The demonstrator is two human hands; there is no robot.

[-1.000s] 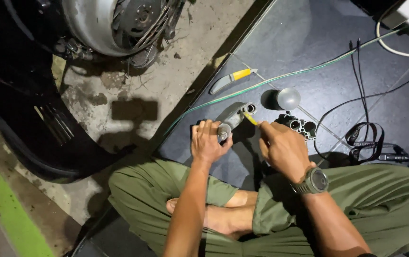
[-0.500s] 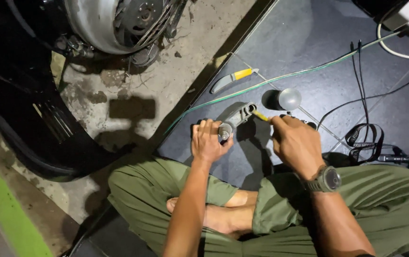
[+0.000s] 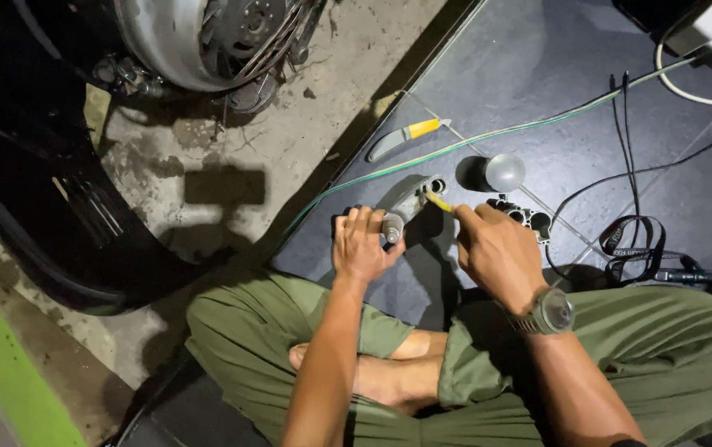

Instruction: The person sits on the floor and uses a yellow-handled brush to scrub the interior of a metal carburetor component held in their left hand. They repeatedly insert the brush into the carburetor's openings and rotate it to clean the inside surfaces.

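I sit cross-legged in green trousers on a dark mat [image 3: 538, 74]. My left hand [image 3: 362, 246] grips the lower end of a grey metal lever-shaped part [image 3: 406, 204] that points up and to the right. My right hand [image 3: 495, 251], with a wristwatch [image 3: 548, 313] on its wrist, holds a thin tool with a yellow handle [image 3: 439, 202]. The tool's tip rests at the upper end of the metal part.
A yellow-handled knife [image 3: 406, 135] lies on the mat above the hands. A round silver bulb [image 3: 504, 172] and a black multi-socket piece [image 3: 523, 217] sit beside my right hand. A green wire [image 3: 538, 126], black cables [image 3: 629, 174] and a wheel [image 3: 207, 37] on concrete surround me.
My right hand has shifted slightly right and up, bringing the yellow tool to the upper end of the metal part. My left hand keeps its grip in the same place.
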